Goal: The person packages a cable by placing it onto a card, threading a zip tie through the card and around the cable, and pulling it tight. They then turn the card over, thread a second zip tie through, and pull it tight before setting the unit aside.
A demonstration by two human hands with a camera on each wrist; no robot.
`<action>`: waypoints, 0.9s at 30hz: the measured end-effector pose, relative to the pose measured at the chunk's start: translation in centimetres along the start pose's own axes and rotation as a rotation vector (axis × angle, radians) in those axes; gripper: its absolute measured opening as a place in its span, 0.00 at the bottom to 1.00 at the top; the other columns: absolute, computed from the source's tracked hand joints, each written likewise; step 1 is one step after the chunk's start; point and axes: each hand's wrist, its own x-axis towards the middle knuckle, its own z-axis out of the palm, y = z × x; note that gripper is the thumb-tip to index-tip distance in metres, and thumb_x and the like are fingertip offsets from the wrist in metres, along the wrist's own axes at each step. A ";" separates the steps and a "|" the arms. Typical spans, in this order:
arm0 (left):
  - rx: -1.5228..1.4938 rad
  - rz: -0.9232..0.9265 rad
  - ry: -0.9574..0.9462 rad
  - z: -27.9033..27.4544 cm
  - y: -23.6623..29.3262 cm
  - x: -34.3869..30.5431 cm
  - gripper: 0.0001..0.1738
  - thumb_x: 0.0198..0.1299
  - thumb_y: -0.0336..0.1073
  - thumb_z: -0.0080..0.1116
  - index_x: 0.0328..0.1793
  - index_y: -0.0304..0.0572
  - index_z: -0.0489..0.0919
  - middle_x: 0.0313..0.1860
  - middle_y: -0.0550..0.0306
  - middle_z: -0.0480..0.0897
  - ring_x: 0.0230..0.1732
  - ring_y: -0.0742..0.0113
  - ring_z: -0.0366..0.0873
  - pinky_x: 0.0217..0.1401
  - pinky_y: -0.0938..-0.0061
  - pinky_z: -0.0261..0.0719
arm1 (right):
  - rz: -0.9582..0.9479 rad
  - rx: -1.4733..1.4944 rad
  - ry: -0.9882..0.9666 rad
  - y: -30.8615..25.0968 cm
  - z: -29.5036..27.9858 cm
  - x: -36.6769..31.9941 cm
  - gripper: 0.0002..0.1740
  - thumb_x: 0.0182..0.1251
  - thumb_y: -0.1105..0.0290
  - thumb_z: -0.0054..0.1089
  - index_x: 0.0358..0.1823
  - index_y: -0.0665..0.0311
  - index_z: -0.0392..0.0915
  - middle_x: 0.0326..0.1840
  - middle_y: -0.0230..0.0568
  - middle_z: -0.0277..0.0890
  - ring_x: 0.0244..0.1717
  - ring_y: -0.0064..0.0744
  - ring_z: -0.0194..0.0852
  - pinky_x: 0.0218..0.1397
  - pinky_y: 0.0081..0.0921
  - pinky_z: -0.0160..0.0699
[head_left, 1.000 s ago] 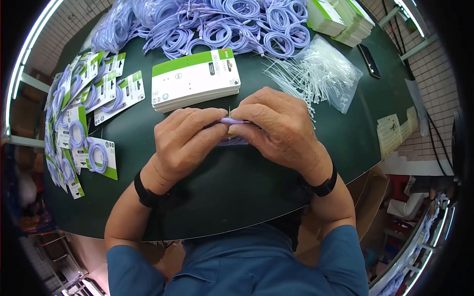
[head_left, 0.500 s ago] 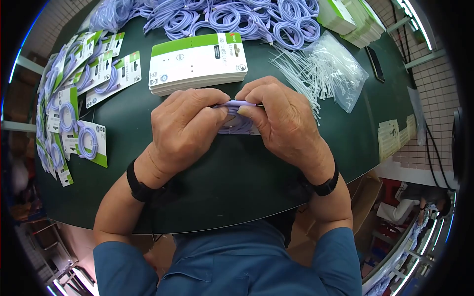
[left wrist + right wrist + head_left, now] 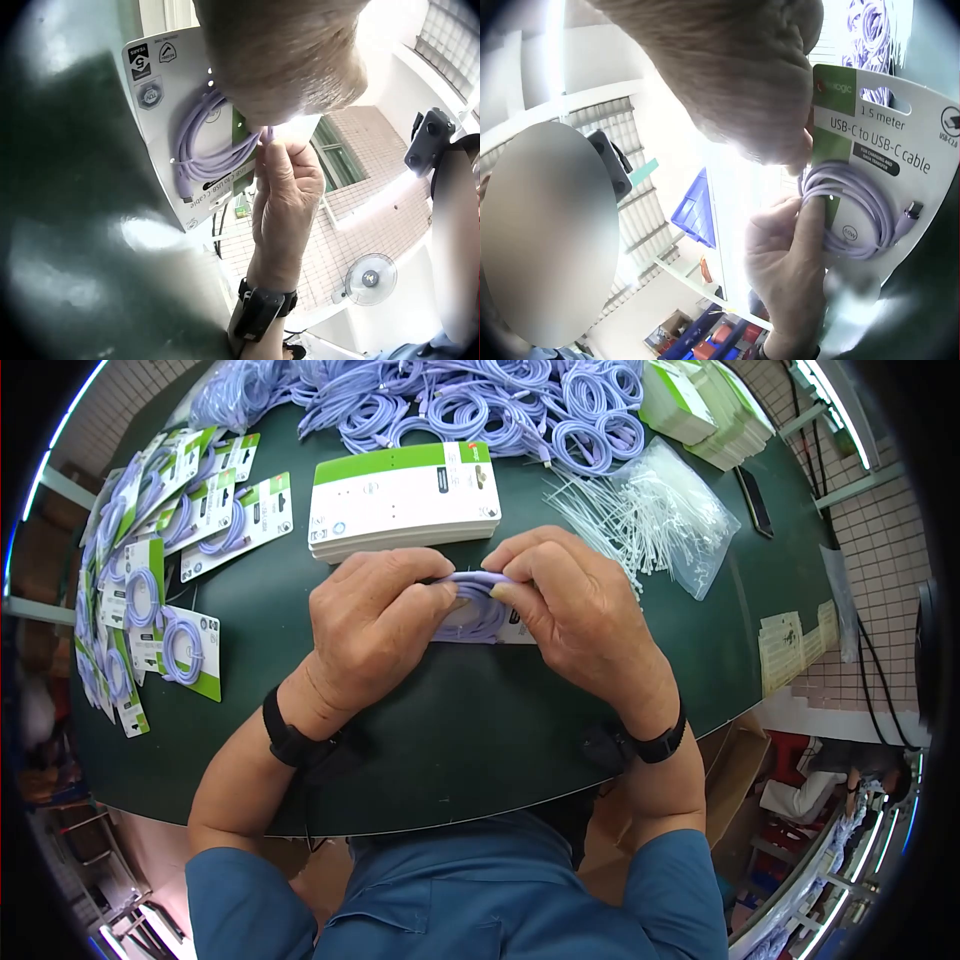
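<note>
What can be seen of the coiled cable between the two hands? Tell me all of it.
The lilac cable has a smooth, plastic-looking jacket and is wound in several loops. It lies against the printed face of a white-and-green card. One connector, lilac with a metal tip, points away from the loops; the other end cannot be made out. The left grip and right grip pinch its far edge, nearer the person than the card stack.

Pretty sure I'm in a packing workshop: heaped cables [image 3: 425, 382], stacked cards [image 3: 400, 505], zip ties [image 3: 645, 510] on my table [image 3: 445, 760].
</note>
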 end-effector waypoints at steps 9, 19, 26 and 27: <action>-0.031 -0.035 0.048 0.1 -0.1 -0.2 0.19 0.48 0.24 0.79 0.48 0.41 0.88 0.43 0.55 0.89 0.40 0.59 0.87 0.41 0.68 0.82 | 0.092 -0.028 -0.008 -0.2 0.2 -0.1 0.11 0.64 0.82 0.74 0.42 0.67 0.79 0.45 0.46 0.86 0.41 0.47 0.86 0.43 0.38 0.86; 0.016 -0.005 0.033 0.3 0.4 0.2 0.13 0.52 0.24 0.77 0.44 0.41 0.88 0.42 0.57 0.87 0.38 0.60 0.84 0.41 0.66 0.81 | -0.074 -0.161 0.056 0.3 0.6 -0.3 0.14 0.59 0.79 0.78 0.46 0.62 0.86 0.43 0.38 0.87 0.41 0.43 0.87 0.41 0.36 0.85; -0.011 -0.085 -0.030 0.2 0.5 0.5 0.10 0.54 0.24 0.75 0.41 0.40 0.86 0.41 0.57 0.86 0.33 0.60 0.84 0.34 0.67 0.81 | -0.091 -0.162 0.138 0.8 1.4 -0.4 0.14 0.56 0.78 0.80 0.43 0.61 0.87 0.41 0.37 0.88 0.38 0.41 0.88 0.38 0.34 0.85; -0.005 -0.100 -0.054 0.1 0.6 0.6 0.09 0.54 0.25 0.75 0.40 0.40 0.86 0.41 0.57 0.86 0.32 0.60 0.84 0.33 0.67 0.81 | -0.086 -0.158 0.133 0.9 1.5 -0.5 0.14 0.56 0.78 0.80 0.43 0.61 0.87 0.41 0.37 0.88 0.38 0.41 0.88 0.38 0.34 0.85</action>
